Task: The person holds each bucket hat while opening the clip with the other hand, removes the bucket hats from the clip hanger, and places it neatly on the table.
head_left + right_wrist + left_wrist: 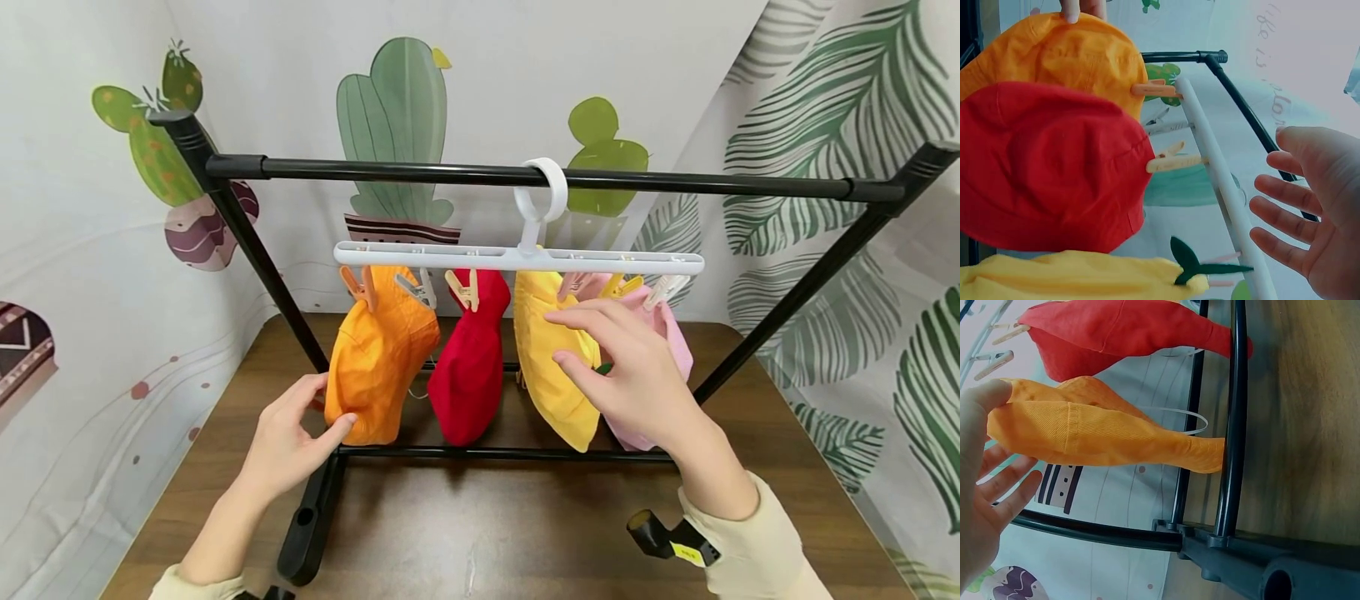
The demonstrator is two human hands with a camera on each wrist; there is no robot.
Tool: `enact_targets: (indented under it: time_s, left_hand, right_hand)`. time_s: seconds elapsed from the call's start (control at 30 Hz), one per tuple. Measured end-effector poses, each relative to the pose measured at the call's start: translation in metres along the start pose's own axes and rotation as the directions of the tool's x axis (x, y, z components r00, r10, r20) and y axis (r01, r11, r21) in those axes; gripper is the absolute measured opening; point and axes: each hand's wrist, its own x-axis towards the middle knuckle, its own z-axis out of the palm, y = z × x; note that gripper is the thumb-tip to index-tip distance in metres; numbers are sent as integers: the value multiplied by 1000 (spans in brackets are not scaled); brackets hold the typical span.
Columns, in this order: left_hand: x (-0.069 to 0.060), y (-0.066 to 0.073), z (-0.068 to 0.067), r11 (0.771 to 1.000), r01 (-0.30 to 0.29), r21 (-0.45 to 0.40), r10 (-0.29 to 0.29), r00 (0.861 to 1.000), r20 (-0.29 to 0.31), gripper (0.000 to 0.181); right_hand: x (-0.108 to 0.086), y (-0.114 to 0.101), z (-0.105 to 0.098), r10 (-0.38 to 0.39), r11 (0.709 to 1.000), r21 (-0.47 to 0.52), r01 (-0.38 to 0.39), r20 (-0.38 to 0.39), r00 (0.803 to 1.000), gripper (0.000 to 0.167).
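My left hand holds the crown edge of an orange cloth hat between thumb and fingers. In the left wrist view, the thumb lies on the orange hat and the other fingers extend on its far side. My right hand hovers before a yellow hat, fingers apart and holding nothing. A red hat hangs in the middle, and a pink hat is partly hidden behind my right hand. A green leaf-shaped piece sticks up from the yellow hat.
A white hanger bar hooks over the black rack's top rail. Small clothespins, such as a cream one on the red hat, clip the hats to it. The rack's lower rail runs above the wooden table.
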Motion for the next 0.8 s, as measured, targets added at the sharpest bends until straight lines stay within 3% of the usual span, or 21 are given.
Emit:
enact_targets:
  time_s: [0.27, 0.5, 0.8]
  left_hand:
    - [1, -2, 5, 996, -90, -14, 89, 993, -82, 25]
    - [1, -2, 6, 996, -91, -15, 89, 992, -85, 21]
    - [2, -3, 6, 996, -87, -13, 86, 992, -89, 21]
  right_hand:
    - [6, -6, 11, 7, 1000, 16, -7, 4, 1000, 38]
    - [13, -16, 22, 57, 998, 24, -58, 39, 998, 36]
    - [24, -22, 44, 55, 997, 59, -58, 45, 997, 36]
